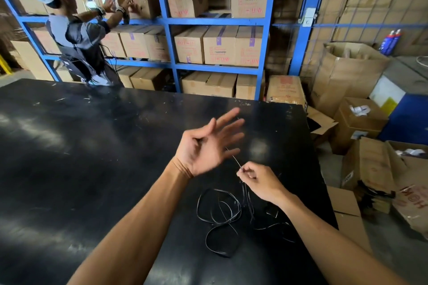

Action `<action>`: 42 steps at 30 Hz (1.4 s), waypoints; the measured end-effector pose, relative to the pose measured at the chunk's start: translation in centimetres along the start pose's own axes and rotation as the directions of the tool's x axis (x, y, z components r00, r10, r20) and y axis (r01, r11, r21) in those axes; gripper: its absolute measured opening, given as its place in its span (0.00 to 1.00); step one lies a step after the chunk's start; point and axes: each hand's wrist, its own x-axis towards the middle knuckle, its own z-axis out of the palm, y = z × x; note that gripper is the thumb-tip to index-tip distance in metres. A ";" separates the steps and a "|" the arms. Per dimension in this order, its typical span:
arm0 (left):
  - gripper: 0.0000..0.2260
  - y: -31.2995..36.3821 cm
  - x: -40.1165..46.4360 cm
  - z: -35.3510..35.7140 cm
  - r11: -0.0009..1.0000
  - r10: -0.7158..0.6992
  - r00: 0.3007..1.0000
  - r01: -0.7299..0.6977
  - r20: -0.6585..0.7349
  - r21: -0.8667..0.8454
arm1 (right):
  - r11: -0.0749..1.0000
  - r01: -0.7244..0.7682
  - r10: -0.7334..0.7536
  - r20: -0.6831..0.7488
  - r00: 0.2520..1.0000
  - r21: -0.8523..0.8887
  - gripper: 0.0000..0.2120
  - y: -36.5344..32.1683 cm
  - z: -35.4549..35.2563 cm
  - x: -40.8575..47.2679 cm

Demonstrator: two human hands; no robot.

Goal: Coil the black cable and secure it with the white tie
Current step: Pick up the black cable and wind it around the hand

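Black cable (218, 217) lies in loose tangled loops on the dark surface (92, 146), at six o'clock of our hands. Our right hand (259, 180) pinches a thin strand, perhaps the tie; our left hand (206, 146) hangs spread, holding nothing. We judge the loops could snag or knot when lifted. At three o'clock, open cardboard boxes (361, 120) hold white scraps.

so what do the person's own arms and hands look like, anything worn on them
Both are bare. The left hand and right hand have no gloves, and no rings, watch or wristband show. Both forearms are uncovered all the way down to the picture's lower edge, so no sleeve is in view. No cables, straps or markings appear on either arm.
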 end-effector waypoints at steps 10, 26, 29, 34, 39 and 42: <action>0.28 4.0 -1.2 -6.6 0.997 0.054 0.936 -0.070 -0.347 -0.033 | 0.943 0.091 -0.051 -0.130 0.990 0.320 0.05 -2.5 -4.2 -1.8; 0.26 -1.2 -1.0 -0.6 0.861 -0.486 0.864 0.447 0.133 0.245 | 0.958 0.024 0.051 -0.251 0.967 0.285 0.03 -10.4 -11.6 4.5; 0.26 0.1 -0.3 0.4 0.934 -0.351 0.897 0.313 0.270 0.174 | 0.955 -0.067 0.111 -0.140 0.984 0.290 0.05 -9.1 -9.7 4.2; 0.26 2.4 1.3 -0.4 0.993 -0.114 0.980 0.118 0.162 -0.018 | 0.895 -0.141 0.136 0.041 0.990 0.424 0.10 -7.3 -4.4 2.3; 0.26 3.7 1.8 -3.1 0.997 0.034 0.992 -0.042 -0.125 -0.060 | 0.903 -0.056 0.008 0.114 0.993 0.427 0.11 -7.2 -2.6 -0.9; 0.25 4.1 1.5 -4.4 0.995 0.067 0.966 -0.082 -0.250 -0.052 | 0.929 -0.007 -0.047 0.138 0.989 0.371 0.10 -7.8 -3.1 -2.1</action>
